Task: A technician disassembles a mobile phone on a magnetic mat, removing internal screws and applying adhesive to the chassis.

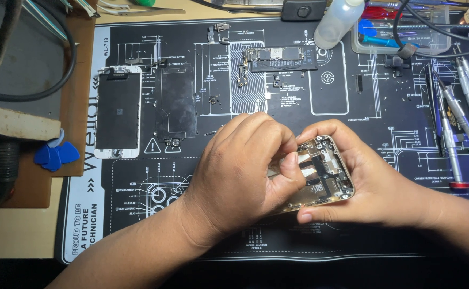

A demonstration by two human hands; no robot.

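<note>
An opened gold phone housing (326, 174) is held above a black repair mat (395, 107), its inner parts facing up. My right hand (368, 182) cradles it from the right and below, thumb along its near edge. My left hand (245, 171) covers the housing's left half, fingertips pinched on something small inside it; what they pinch is hidden. On the mat lie a white-framed phone screen (117, 113), a dark metal shield plate (176, 103) and a logic board (277, 58) with loose small parts around it.
Several screwdrivers (459, 118) lie at the mat's right edge. A clear squeeze bottle (337, 21) and a parts tray (400, 32) sit at the back. Blue picks (55, 154) rest on a brown board at left, near black cables (42, 91).
</note>
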